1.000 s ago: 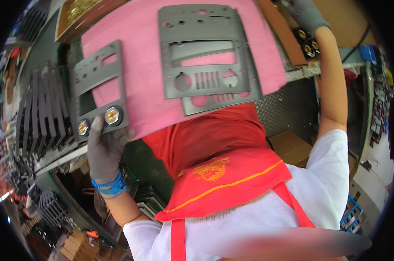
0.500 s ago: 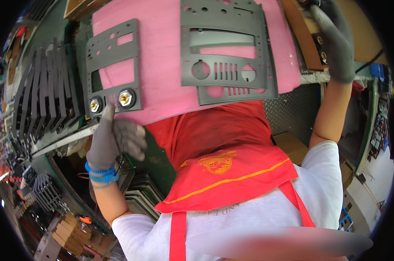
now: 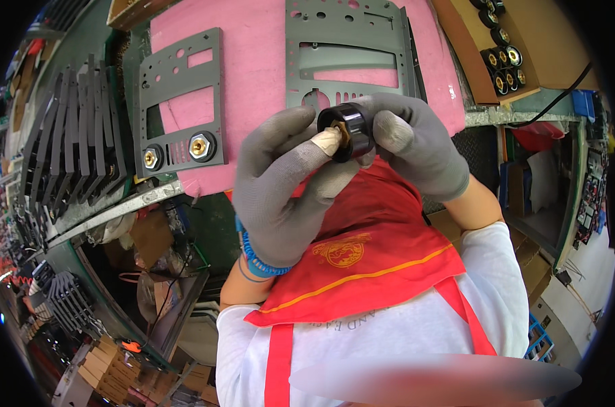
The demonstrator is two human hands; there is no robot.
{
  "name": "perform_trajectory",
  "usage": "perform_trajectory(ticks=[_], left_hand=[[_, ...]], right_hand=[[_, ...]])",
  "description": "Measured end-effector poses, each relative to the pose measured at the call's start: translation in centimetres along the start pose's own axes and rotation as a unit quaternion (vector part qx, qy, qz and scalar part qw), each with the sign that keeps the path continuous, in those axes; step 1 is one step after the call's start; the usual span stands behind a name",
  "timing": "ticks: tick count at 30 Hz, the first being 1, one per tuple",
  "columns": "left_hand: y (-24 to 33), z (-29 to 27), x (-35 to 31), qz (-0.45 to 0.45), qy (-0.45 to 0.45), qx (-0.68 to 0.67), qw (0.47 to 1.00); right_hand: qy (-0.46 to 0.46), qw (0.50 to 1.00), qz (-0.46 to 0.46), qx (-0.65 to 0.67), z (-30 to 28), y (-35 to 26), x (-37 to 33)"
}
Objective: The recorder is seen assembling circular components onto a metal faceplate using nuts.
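Both gloved hands meet over the near edge of the pink mat (image 3: 253, 74). Between them is a black round gauge (image 3: 363, 130) with a brass stem at its back. My right hand (image 3: 416, 146) grips the rim from the right. The fingertips of my left hand (image 3: 280, 176) pinch at the brass part. To the left lies a grey metal panel (image 3: 184, 74) with cut-outs, holding two brass-centred round fittings (image 3: 201, 146) at its near end. Another grey panel (image 3: 348, 34) lies beyond my hands, its near end hidden by them.
At the far right stands a cardboard box (image 3: 470, 68) with several black gauges (image 3: 501, 68) inside. Several dark metal panels (image 3: 70, 129) stand in a row at the left. A metal table edge (image 3: 110, 211) runs along the front, and a black cable (image 3: 558, 108) crosses at the right.
My right hand has come from the box at the right to the middle, with a black gauge. My left hand has left the left panel's near edge and closed on the gauge too.
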State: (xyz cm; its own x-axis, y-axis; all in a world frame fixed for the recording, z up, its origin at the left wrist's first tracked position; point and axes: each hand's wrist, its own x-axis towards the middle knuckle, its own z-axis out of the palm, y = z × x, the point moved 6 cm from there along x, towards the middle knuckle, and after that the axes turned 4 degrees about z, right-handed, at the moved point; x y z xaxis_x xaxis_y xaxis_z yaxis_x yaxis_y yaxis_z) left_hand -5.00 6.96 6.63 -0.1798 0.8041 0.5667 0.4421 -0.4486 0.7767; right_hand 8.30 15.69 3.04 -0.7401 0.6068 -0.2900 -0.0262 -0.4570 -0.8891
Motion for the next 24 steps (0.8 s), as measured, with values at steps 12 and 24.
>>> perform_trajectory(ticks=[12, 24], left_hand=[[-0.3, -0.6, -1.8, -0.054, 0.054, -0.164, 0.983], [-2.9, 1.5, -3.9, -0.386, 0.046, -0.594, 0.704]], right_hand=[[0.116, 0.899, -0.363, -0.215, 4.0, -1.6, -3.2], [-0.024, 0.806, -0.434, -0.402, 2.5, -6.1, -0.9]])
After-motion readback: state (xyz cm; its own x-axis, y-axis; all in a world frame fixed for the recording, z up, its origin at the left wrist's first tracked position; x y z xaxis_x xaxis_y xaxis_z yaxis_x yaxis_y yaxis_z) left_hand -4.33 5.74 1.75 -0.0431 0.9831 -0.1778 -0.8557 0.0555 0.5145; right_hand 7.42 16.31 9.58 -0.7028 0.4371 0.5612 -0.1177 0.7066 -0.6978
